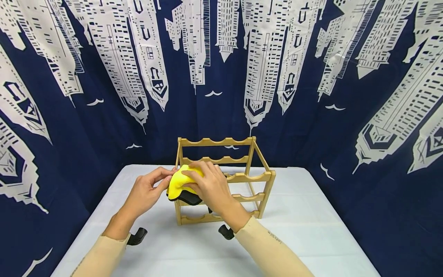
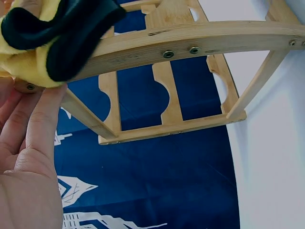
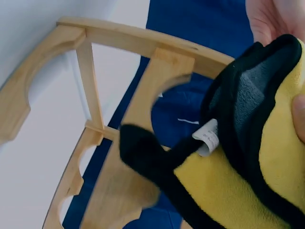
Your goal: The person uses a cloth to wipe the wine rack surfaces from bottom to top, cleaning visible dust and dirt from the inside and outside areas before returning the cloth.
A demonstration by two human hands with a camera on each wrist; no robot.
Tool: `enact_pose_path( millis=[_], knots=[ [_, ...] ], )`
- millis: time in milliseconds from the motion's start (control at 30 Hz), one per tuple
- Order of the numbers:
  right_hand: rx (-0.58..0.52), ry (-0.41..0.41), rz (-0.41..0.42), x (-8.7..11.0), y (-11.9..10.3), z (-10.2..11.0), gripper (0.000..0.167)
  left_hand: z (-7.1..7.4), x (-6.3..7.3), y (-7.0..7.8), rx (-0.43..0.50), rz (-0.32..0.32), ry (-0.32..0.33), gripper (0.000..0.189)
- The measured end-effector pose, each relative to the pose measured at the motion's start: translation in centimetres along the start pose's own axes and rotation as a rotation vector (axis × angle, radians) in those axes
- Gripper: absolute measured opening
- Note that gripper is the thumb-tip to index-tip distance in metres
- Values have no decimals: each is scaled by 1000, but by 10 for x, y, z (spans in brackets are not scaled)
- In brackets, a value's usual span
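- The left hand (image 1: pixel 145 192), left of centre in the head view, has its fingertips at the left edge of the cloth and the rack's corner; whether it pinches either I cannot tell.
- The right hand (image 1: pixel 212 188), near the centre, grips the cloth between thumb and bent fingers.
- The yellow cloth item (image 1: pixel 177 182) with black trim sits bunched between both hands at the centre, over the rack's near left corner; a white label (image 3: pixel 208 137) shows mid-frame in the right wrist view.
- The wooden rack (image 1: pixel 267 194) with scalloped rails stands upright behind the hands, centre of frame.
- Cream sleeves (image 1: pixel 270 246) cover both forearms at the bottom.
- A white table (image 1: pixel 304 219) fills the lower frame.
- A navy curtain (image 1: pixel 214 119) with upside-down white buildings fills the upper frame.
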State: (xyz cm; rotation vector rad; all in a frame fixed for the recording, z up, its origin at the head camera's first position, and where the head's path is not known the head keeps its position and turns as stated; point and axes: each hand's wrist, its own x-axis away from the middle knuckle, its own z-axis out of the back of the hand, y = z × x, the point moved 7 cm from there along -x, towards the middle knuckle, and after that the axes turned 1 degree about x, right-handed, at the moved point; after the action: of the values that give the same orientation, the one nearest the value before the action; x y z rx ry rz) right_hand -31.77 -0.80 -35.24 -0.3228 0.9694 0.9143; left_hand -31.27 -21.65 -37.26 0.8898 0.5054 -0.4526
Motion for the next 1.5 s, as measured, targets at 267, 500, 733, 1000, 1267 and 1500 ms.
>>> enact_pose_path(
  millis=[267, 500, 733, 1000, 1267, 1500],
  knots=[
    [34, 30, -27, -2, -3, -7, 54, 1, -3, 0, 42, 20, -7, 18],
    [39, 15, -46, -3, 1, -6, 45, -2, -1, -2, 108, 19, 3, 18],
    [103, -18, 17, 0, 4, 3, 41, -5, -3, -5, 87, -5, 24, 19],
    [132, -106, -14, -2, 12, 11, 42, -4, -5, 0, 49, 2, 49, 8],
    [83, -34, -89, 3, 19, 19, 46, -8, -4, 6, 61, -25, 77, 21],
    [49, 45, -164, 19, 43, 37, 50, -4, -8, 5, 58, -37, 100, 24]
  ],
)
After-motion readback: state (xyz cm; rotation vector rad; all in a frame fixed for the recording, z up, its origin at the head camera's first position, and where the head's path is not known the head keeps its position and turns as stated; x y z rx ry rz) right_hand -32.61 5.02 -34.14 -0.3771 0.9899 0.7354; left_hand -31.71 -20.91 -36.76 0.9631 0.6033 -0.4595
